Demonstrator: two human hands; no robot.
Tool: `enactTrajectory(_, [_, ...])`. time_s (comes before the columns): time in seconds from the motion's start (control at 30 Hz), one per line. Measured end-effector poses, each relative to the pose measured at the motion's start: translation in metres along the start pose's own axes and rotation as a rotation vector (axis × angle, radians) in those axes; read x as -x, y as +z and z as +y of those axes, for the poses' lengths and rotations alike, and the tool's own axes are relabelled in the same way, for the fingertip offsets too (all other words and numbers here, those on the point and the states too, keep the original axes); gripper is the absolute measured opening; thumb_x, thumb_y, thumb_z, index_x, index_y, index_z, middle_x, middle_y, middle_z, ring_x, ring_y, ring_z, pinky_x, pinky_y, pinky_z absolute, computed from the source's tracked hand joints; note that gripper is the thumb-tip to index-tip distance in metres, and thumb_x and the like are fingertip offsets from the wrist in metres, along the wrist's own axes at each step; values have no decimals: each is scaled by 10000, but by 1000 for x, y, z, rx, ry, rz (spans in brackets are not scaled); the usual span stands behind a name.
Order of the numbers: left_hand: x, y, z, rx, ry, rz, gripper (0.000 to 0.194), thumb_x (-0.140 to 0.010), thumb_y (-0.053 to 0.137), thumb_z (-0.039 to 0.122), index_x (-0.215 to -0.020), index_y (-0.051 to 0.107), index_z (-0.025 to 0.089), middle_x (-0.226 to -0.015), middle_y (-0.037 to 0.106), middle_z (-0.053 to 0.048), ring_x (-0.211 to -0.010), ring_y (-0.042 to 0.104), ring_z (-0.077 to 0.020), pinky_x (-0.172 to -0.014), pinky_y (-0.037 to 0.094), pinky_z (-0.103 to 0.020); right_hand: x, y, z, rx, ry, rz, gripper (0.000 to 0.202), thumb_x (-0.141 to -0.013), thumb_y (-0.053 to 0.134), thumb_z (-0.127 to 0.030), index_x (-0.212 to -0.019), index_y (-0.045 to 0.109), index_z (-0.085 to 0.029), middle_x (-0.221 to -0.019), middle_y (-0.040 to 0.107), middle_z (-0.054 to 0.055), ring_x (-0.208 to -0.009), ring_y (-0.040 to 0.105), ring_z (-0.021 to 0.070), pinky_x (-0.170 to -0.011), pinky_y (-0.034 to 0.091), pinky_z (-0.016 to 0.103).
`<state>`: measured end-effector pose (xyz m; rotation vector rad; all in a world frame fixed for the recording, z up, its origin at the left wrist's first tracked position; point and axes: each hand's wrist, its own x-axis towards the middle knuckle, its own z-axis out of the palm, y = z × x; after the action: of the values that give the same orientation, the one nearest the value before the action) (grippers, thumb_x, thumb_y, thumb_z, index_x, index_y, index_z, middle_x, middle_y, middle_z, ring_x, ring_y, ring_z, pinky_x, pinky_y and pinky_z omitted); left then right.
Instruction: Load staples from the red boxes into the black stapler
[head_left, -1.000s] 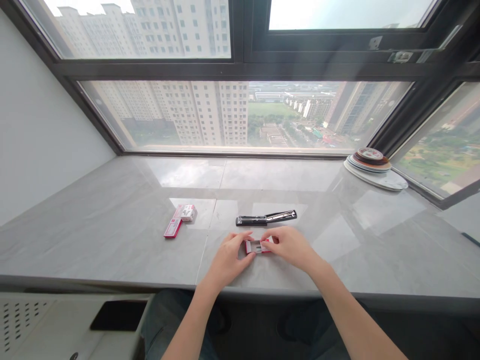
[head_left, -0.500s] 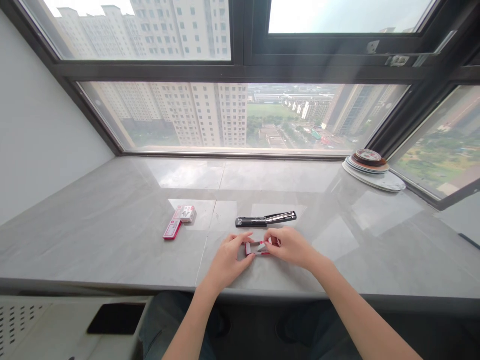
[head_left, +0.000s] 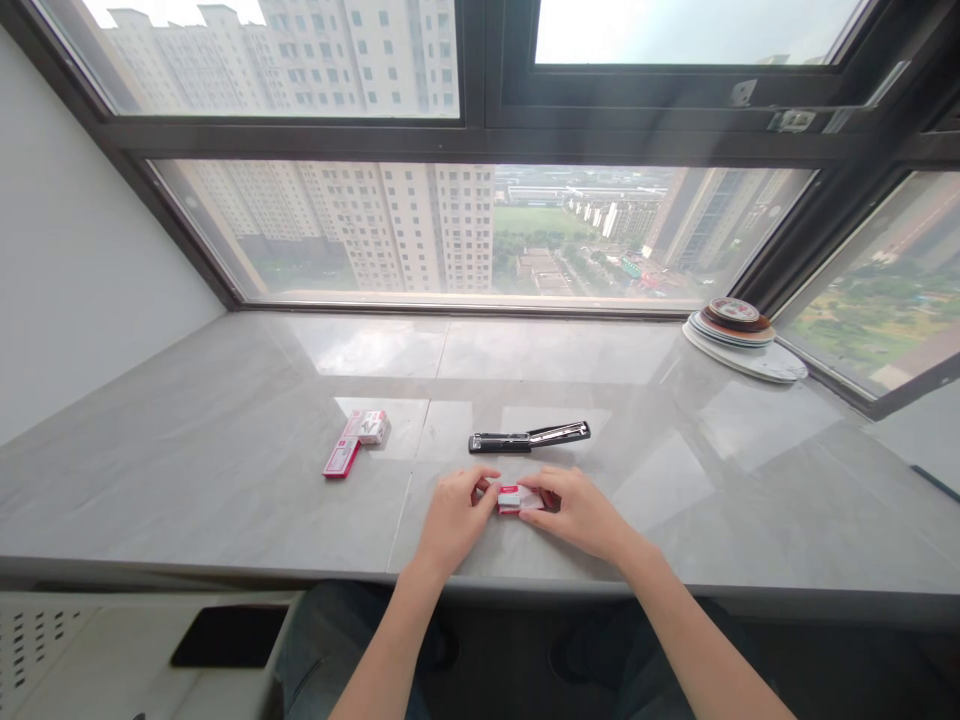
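A small red-and-white staple box (head_left: 510,498) lies on the grey counter between my hands. My left hand (head_left: 461,515) has its thumb and forefinger drawn together at the box's left end. From the other side, my right hand (head_left: 574,508) grips the box between thumb and fingers, covering its right part. Just beyond my hands rests a black stapler (head_left: 501,442), folded open, its metal channel showing on the right half. Whatever is inside the box is hidden.
Left of my hands lie a flat red-and-white box (head_left: 342,458) and a smaller white-and-pink box (head_left: 373,427) touching it. Stacked plates (head_left: 780,368) stand in the far right corner by the window. A dark flat panel (head_left: 229,637) is below the counter at left.
The box was open with its inside showing; now its printed top covers the left part. My left fingers have drawn together, and my right hand has spread along the box.
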<state>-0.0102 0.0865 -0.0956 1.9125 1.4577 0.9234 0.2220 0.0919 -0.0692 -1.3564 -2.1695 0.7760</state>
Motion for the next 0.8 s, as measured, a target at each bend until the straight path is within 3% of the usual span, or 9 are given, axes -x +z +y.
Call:
enactTrajectory(0.13, [-9,-10,-8,-13,-40,42,255,-1022,470,337,-1136,686,264,-844,733,6,-731,644,-173,-741,496,-315,-3,4,-7,9,-12,51,366,-852,769,-462,-1186,768,-311,-855,708,-9,-691,567,159,-699,421,285])
enactTrajectory(0.2, [-25,-18,-16,-117,-24,152,264,-997,527,359,-1195,677,269,-1002,744,-29,-907,663,-211,-846,504,-354,-5,9,-9,26,-36,74,318,-878,751,-484,-1156,781,-333,-844,700,-17,-674,561,147,-723,419,285])
enactTrajectory(0.27, [-45,-24,-24,-213,10,196,371,-928,650,400,-1276,657,273,-1291,680,-71,-1219,582,-281,-1041,449,-440,-7,15,-11,50,-67,70,229,-920,715,-470,-1083,804,-337,-783,665,-22,-665,561,141,-745,415,285])
enactTrajectory(0.33, [-64,-26,-31,-248,30,99,430,-860,739,437,-1260,674,292,-1484,566,-64,-1428,416,-331,-1175,335,-512,-7,21,-14,71,-98,60,193,-953,683,-434,-1045,809,-321,-756,641,-20,-673,565,142,-751,411,285])
enactTrajectory(0.4, [-74,-25,-36,-241,44,-13,355,-839,767,445,-1165,709,317,-1530,534,-19,-1500,331,-330,-1229,263,-524,-8,24,-16,60,-116,55,198,-978,654,-407,-1065,796,-302,-768,637,-14,-679,568,143,-720,407,278])
enactTrajectory(0.47, [-72,-21,-39,-218,60,-59,276,-852,759,441,-1103,718,333,-1521,550,17,-1524,311,-311,-1254,223,-523,-10,23,-18,27,-106,93,210,-1000,620,-388,-1095,778,-287,-800,645,-7,-683,573,142,-693,406,274])
enactTrajectory(0.6, [-49,-13,-36,-174,94,-75,258,-879,733,479,-1097,707,343,-1556,518,38,-1559,258,-299,-1281,114,-568,-23,14,-15,12,-46,231,219,-1016,585,-367,-1105,764,-276,-825,654,3,-706,588,151,-694,412,278])
enactTrajectory(0.8, [-27,-11,-27,-202,108,-59,230,-897,724,462,-1098,710,352,-1549,526,57,-1560,272,-266,-1293,104,-537,-44,8,-7,68,-44,140,201,-990,619,-371,-1053,788,-282,-789,657,-8,-695,586,146,-658,382,268])
